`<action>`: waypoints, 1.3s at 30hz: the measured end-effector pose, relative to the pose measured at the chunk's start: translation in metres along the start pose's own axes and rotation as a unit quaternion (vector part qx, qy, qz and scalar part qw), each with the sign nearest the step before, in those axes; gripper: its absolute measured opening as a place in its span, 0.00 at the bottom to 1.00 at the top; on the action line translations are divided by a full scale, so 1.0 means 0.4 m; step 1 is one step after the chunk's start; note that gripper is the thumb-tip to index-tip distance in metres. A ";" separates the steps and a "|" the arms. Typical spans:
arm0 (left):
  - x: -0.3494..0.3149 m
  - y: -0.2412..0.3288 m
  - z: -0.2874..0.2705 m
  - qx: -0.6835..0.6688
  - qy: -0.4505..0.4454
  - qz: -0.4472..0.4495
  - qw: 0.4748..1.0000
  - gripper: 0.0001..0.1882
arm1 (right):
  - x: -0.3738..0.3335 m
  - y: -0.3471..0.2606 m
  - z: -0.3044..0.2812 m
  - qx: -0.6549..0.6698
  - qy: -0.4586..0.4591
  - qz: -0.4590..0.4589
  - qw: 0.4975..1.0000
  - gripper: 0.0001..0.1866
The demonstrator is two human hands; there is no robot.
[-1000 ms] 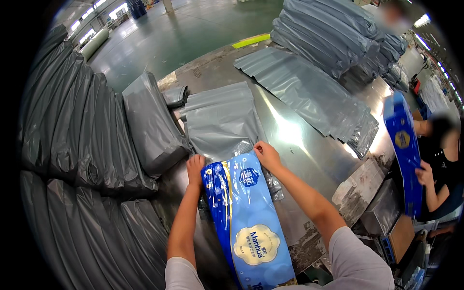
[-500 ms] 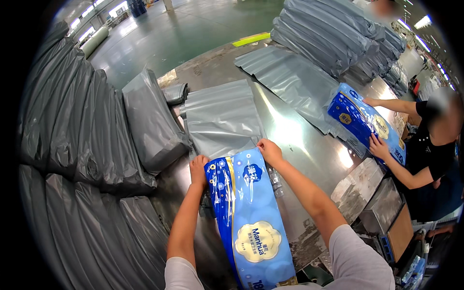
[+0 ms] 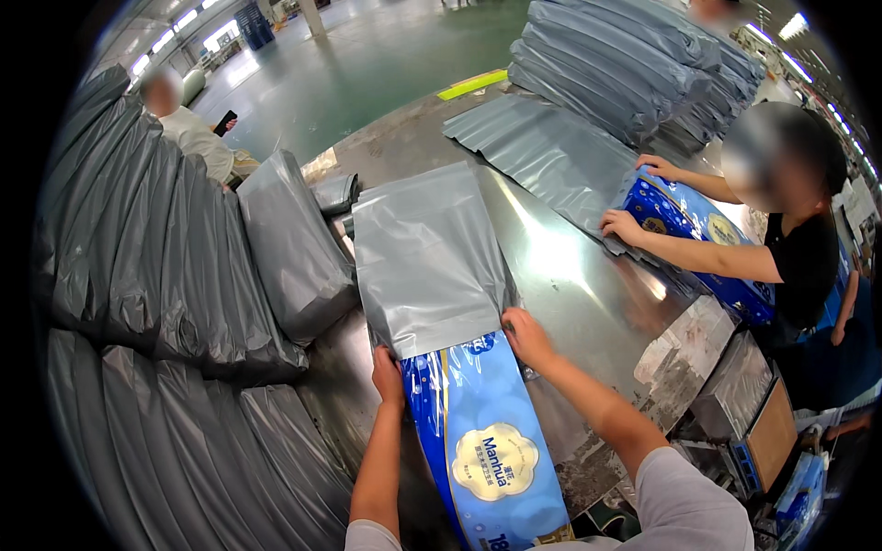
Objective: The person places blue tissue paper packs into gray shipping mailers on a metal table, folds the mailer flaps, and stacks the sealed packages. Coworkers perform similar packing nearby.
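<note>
A long blue tissue pack (image 3: 487,432) in shiny film lies lengthwise in front of me. Its far end is inside the mouth of a grey plastic mailing bag (image 3: 424,262), which lies flat beyond it on the metal table. My left hand (image 3: 388,375) is closed on the bag's left mouth corner, beside the pack's edge. At the right mouth corner, my right hand (image 3: 526,336) pinches the bag's edge. Fingertips of both hands are partly hidden by the film and the pack.
Filled grey bags (image 3: 138,230) are stacked high at left, one bag (image 3: 294,243) leaning against them. Across the metal table (image 3: 560,262), a co-worker in black (image 3: 808,248) handles another blue pack (image 3: 684,207) by flat grey bags (image 3: 542,156). Another person (image 3: 197,138) stands far left holding a phone.
The grey bag's mouth has come over the pack's far end, and both my hands have moved nearer with its edge. The co-worker's pack has moved against the grey bags; a person appeared at far left.
</note>
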State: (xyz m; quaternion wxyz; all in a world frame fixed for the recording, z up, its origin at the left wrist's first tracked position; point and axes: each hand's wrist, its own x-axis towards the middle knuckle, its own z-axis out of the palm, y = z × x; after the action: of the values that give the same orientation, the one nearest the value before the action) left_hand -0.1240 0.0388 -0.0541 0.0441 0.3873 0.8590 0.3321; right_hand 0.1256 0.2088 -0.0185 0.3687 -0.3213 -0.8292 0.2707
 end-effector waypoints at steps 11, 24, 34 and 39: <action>0.061 -0.029 -0.010 0.315 -0.224 -0.018 0.922 0.13 | -0.024 0.056 0.053 -0.301 -0.317 0.042 0.898 0.09; -0.696 0.001 -0.125 0.013 -0.444 -0.101 0.890 0.22 | -0.632 -0.126 -0.314 -0.215 -0.535 0.015 0.816 0.10; -1.147 -0.049 -0.242 -0.017 -0.501 -0.128 0.856 0.19 | -0.970 -0.175 -0.391 -0.015 -0.605 -0.153 0.781 0.12; -0.933 0.167 -0.145 -0.077 -0.356 0.074 0.928 0.18 | -0.741 -0.372 -0.385 0.158 -0.459 -0.212 0.848 0.14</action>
State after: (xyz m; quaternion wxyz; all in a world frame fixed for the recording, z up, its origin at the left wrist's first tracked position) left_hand 0.1591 -0.2194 -0.0365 0.3522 0.5382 0.7273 0.2394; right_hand 0.3517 -0.0718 0.0434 0.0401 0.0863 -0.8979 0.4298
